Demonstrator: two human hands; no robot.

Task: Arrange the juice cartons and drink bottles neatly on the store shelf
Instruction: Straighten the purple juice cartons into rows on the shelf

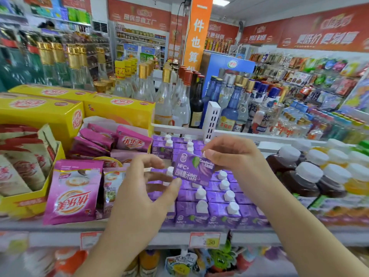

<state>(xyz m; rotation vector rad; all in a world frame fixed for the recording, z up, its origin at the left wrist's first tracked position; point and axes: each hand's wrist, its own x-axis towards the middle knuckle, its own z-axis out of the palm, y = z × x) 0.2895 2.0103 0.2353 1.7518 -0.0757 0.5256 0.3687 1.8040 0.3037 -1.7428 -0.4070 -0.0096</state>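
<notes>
My right hand (229, 154) pinches a purple juice carton (192, 169) by its top right corner and holds it tilted above several rows of matching purple cartons with white caps (211, 208) on the store shelf (175, 237). My left hand (147, 188) hovers just left of the lifted carton with fingers spread and loosely curved; its thumb tip reaches the carton's lower left corner, and whether it touches is unclear. Dark and orange drink bottles with white caps (307, 176) stand to the right of the cartons.
Pink milk tea pouches (73, 190) and yellow display boxes (40, 112) fill the shelf's left part. Glass liquor bottles (179, 96) stand behind a white divider rail (211, 118). A price tag (205, 239) hangs on the shelf edge; squeeze pouches sit below.
</notes>
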